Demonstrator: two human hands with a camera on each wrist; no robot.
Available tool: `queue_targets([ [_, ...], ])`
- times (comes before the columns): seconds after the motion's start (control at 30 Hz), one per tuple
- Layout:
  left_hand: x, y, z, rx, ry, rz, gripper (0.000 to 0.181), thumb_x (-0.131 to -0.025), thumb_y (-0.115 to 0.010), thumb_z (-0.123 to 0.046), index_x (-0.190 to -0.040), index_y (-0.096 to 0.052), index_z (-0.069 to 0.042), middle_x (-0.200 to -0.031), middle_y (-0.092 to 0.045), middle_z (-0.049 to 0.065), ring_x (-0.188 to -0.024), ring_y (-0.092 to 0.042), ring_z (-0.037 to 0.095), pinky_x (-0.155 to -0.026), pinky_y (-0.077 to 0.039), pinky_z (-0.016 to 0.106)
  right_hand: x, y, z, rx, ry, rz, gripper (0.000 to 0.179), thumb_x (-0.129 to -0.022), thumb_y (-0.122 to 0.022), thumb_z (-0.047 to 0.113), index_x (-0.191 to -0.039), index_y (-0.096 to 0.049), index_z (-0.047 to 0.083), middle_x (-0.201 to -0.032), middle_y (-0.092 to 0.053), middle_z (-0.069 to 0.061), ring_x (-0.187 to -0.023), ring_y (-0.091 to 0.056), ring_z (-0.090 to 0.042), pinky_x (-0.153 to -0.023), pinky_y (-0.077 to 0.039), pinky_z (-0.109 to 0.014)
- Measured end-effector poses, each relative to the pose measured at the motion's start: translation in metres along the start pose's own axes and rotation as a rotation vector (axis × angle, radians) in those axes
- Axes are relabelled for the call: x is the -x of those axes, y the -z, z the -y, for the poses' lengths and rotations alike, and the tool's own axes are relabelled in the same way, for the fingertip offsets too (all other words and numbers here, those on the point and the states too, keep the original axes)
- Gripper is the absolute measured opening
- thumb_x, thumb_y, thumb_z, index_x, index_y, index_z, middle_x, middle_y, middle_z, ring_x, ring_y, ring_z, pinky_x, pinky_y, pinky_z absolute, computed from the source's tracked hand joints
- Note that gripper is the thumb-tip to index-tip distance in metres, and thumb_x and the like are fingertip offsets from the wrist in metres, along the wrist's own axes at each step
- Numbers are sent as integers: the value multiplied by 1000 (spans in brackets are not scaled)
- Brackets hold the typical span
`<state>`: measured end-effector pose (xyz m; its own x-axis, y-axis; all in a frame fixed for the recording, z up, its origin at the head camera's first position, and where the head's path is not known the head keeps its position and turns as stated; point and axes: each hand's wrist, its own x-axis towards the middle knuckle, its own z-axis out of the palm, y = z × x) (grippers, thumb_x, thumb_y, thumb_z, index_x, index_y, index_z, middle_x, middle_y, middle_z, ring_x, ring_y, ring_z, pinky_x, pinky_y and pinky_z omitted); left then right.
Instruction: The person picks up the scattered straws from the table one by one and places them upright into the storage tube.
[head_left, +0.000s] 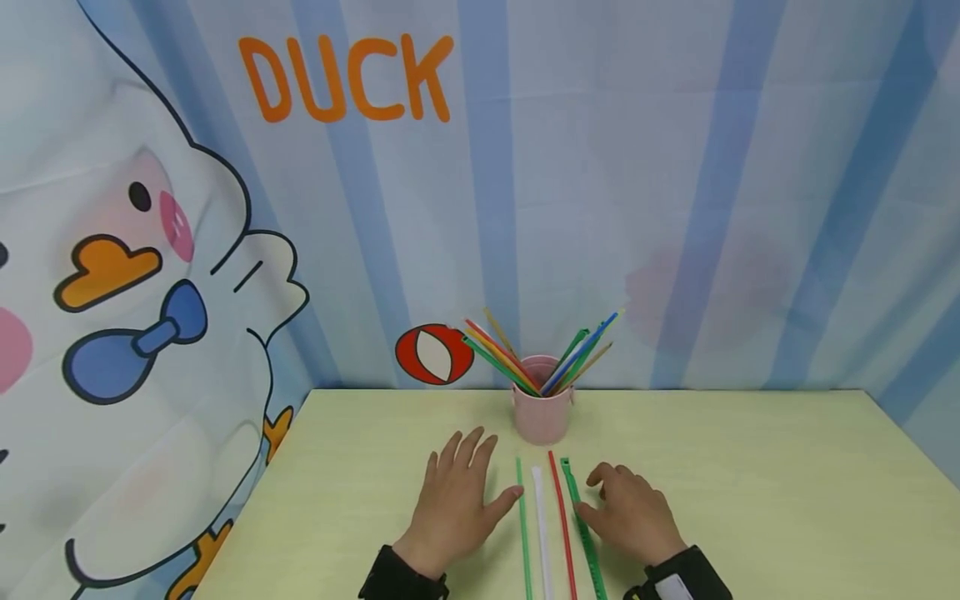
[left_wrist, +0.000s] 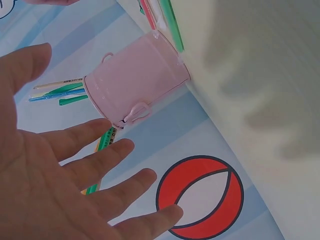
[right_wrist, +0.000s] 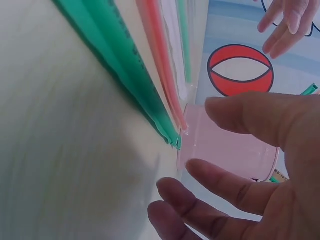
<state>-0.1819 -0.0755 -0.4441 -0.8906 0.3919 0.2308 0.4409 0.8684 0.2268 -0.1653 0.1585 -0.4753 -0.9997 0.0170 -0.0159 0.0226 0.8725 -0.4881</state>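
left hand (head_left: 453, 500): fingers spread, nine o'clock of four strips (head_left: 560, 517)
right hand (head_left: 633, 512): fingers bent, thumb apart, three o'clock
pink bucket (head_left: 542, 418): twelve o'clock, holding sticks (head_left: 583, 354)

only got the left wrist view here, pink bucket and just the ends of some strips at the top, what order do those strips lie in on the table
Observer: In the head view, left to right: light green strip, white strip, red strip, dark green strip.
Operator: is the right hand holding one
Observer: No, the right wrist view shows the right hand with thumb and fingers apart, nothing between them.
Operator: and the left hand, near any strip
Observer: In the head view, the left hand's thumb tip overlaps the light green strip; whether it touches, I can't tell.
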Motion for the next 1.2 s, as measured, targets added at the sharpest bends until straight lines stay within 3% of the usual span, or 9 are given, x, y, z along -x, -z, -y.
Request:
queue_targets([
  [0.23,-1,-1,4,0,2,-1,73,-91,-57,-57,-145,-46,-9,-149,-42,15,-137,-33,40,-104,-30,69,3,-5,2,18,-20,45,30,-79,-78,34,-91,-63,10,-73,-53,-2,-62,-49,-17,-54,-41,-34],
  [0.63,-1,2,4,-2,7,4,72,-91,-58,-56,-144,-47,-9,-149,-43,15,-137,-32,40,-104,-29,69,7,-6,6,29,-60,119,26,-81,-76,32,-80,-59,12,-68,-54,-1,-57,-48,-17,-49,-34,-30],
  [1.2,-3,-1,7,2,37,30,73,-90,-59,-56,-146,-45,-10,-148,-43,14,-138,-32,40,-105,-27,70,12,-8,5,63,-21,96,27,-82,-74,27,-68,-55,13,-62,-51,0,-55,-46,-16,-49,-33,-31],
])
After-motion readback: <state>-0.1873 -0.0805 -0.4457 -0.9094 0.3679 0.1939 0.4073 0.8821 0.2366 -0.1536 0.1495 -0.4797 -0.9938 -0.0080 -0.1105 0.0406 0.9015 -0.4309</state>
